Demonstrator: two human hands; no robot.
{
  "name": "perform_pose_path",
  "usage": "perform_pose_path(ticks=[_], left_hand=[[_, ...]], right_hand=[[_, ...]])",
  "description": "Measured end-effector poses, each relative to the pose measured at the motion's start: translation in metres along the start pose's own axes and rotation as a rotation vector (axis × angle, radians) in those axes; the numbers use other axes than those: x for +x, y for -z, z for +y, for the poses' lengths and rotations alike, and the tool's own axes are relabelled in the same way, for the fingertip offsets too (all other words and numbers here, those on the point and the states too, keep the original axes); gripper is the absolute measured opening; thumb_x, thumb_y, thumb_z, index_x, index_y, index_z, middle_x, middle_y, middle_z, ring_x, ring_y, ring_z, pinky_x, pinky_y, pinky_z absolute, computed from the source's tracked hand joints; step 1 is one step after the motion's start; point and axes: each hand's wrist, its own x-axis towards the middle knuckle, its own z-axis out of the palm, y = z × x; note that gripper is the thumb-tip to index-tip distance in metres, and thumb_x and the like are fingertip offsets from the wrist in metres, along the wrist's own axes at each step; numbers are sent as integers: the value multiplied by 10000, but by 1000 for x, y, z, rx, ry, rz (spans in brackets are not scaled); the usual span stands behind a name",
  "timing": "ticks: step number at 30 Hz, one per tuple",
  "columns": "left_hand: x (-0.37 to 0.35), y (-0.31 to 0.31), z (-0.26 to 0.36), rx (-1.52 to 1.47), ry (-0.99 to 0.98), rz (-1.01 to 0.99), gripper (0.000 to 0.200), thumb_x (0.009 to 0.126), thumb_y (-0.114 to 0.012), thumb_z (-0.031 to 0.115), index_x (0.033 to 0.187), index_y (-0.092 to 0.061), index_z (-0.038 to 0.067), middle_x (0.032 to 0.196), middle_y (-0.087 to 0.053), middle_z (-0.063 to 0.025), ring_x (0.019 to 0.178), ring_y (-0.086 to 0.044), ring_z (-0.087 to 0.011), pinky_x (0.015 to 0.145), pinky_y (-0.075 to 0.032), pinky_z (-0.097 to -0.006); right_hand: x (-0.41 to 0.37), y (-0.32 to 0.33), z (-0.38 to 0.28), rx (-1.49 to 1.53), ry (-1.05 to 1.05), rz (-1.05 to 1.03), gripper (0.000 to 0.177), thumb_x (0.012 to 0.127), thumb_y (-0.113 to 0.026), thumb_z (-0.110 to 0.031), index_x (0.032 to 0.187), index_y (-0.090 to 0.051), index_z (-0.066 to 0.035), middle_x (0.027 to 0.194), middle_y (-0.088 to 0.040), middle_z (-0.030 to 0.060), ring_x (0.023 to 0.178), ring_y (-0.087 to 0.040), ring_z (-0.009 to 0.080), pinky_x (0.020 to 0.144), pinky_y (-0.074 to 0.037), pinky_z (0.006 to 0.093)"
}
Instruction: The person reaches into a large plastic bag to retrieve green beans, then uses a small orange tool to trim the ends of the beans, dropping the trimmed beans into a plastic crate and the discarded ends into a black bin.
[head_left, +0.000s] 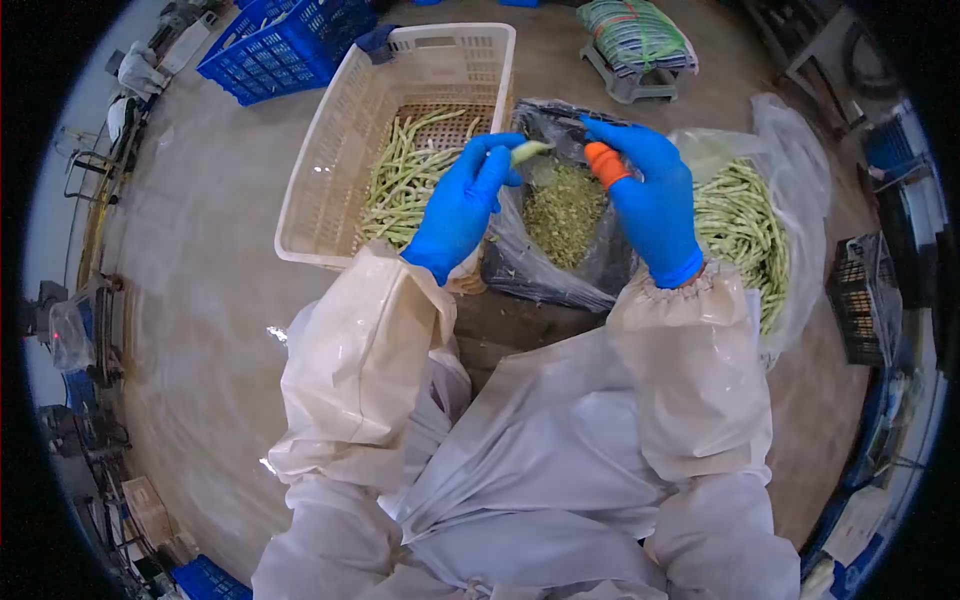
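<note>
My left hand (462,205), in a blue glove, is closed around a green bean (528,151) whose end sticks out past the fingertips. My right hand (655,200), also gloved in blue, has an orange cover (606,163) on its thumb. Its fingers reach out apart from the thumb, and I see nothing held in it. Between and below both hands lies a black plastic bag (520,250) with small green trimmings (565,215) inside. Long green beans (400,185) lie in the cream crate (300,215) by my left hand.
More long beans (740,220) fill a clear plastic bag (800,160) on the right. A blue crate (290,50) stands at the back left. Farther back, a grey stool (630,85) bears a striped sack (635,38). At the right edge is a black crate (860,300).
</note>
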Motion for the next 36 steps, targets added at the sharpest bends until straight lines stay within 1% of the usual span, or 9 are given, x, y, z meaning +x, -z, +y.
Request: perform_pose_path(ticks=[4,16,18,22,24,27,30,33,36], left_hand=[[-6,-10,-1,107,-6,4,207,906,-537,184,1041,-600,39,863,-602,-56,781,-553,-122,721,-444,-256],[-6,-14,-13,143,-169,103,180,832,-637,152,988,-644,62,884,-625,-80,796,-590,-179,759,-456,-285],[-9,-12,-10,286,-107,60,209,835,-632,118,1027,-631,37,929,-647,-58,854,-599,-150,777,-462,-273],[-12,-12,-2,429,23,16,230,837,-637,127,1041,-625,24,907,-662,-45,844,-608,-132,774,-466,-270],[-10,-10,0,136,74,29,244,853,-620,148,1061,-612,20,922,-661,-52,859,-609,-133,775,-468,-277],[0,12,8,-187,83,184,279,885,-580,172,1107,-573,3,977,-647,-86,892,-614,-166,790,-479,-298],[11,47,8,-408,3,398,294,900,-557,178,1120,-545,-16,993,-637,-130,892,-626,-215,773,-504,-308],[11,59,6,-448,-58,491,300,907,-546,178,1129,-524,-22,1014,-626,-153,900,-628,-237,762,-515,-313],[11,56,8,-460,-85,504,293,909,-544,177,1126,-518,-20,1016,-625,-155,911,-626,-241,763,-517,-316]], right_hand=[[-3,-6,-4,29,136,13,220,749,-665,-108,964,-672,-65,850,-643,123,785,-593,280,710,-442,368],[-12,-8,-3,-197,150,-229,224,739,-618,-66,957,-664,-73,797,-600,119,764,-556,287,670,-424,395],[-13,-8,-6,-228,132,-227,206,745,-606,-58,941,-668,-67,795,-601,126,757,-561,293,665,-432,388],[-18,-19,-9,261,-250,-140,149,746,-592,-49,873,-665,-32,784,-619,149,727,-584,324,651,-466,381],[-13,-17,-12,643,-556,-179,143,740,-594,-48,861,-665,-23,787,-632,167,717,-593,342,646,-482,383],[-16,-20,-1,465,-460,-272,149,755,-609,-74,883,-667,-23,818,-653,175,711,-619,299,653,-489,370],[-23,-16,31,-144,-148,-288,187,782,-626,-123,935,-673,-26,844,-665,165,738,-628,224,667,-489,337],[-17,-15,37,-450,191,-68,215,800,-626,-149,961,-668,-12,870,-673,154,774,-624,173,692,-486,312],[-18,-21,19,339,-386,-307,233,799,-623,-138,985,-663,-3,874,-675,148,796,-628,177,718,-488,309]])
